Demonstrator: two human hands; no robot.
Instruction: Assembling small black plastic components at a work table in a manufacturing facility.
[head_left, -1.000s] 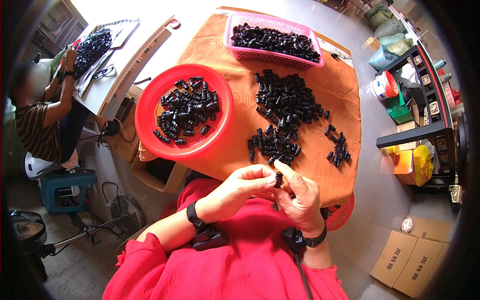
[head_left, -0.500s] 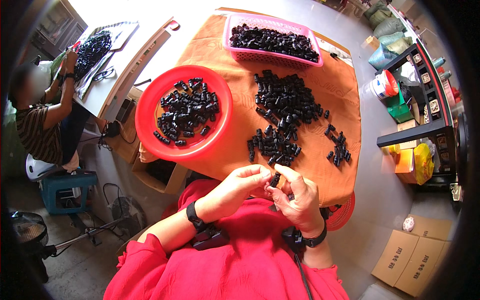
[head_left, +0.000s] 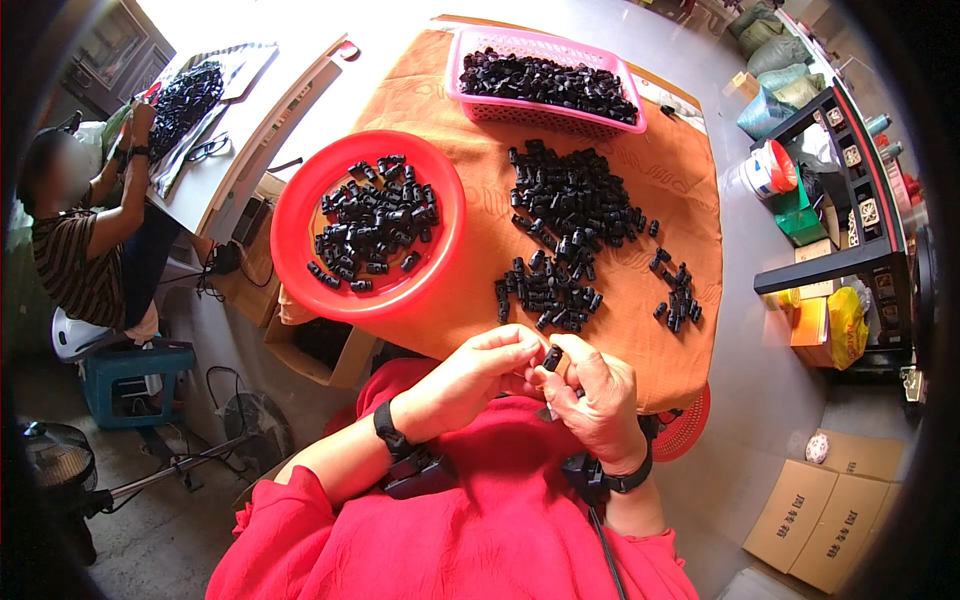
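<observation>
In front of my chest, my right hand (head_left: 598, 402) pinches a small black cylindrical part (head_left: 553, 357) between thumb and forefinger. A further dark bit peeks out by its curled fingers. My left hand (head_left: 488, 366) is closed in a pinch right beside that part; what its fingertips hold, if anything, is too small to make out. Just beyond both hands, a heap of similar black parts (head_left: 572, 205) covers the orange cloth (head_left: 450, 325). A smaller group of them (head_left: 680, 300) lies to the right.
A red round basin (head_left: 452, 232) with black parts stands left on the table. At the back is a pink basket (head_left: 550, 122) full of small black pieces. Another person (head_left: 85, 240) works at a white table on the left. A dark shelf (head_left: 860, 220) stands right.
The black part has tilted and shifted slightly in my right fingers. My left fingertips have moved up a little. The heaps, basin and basket have stayed as they were.
</observation>
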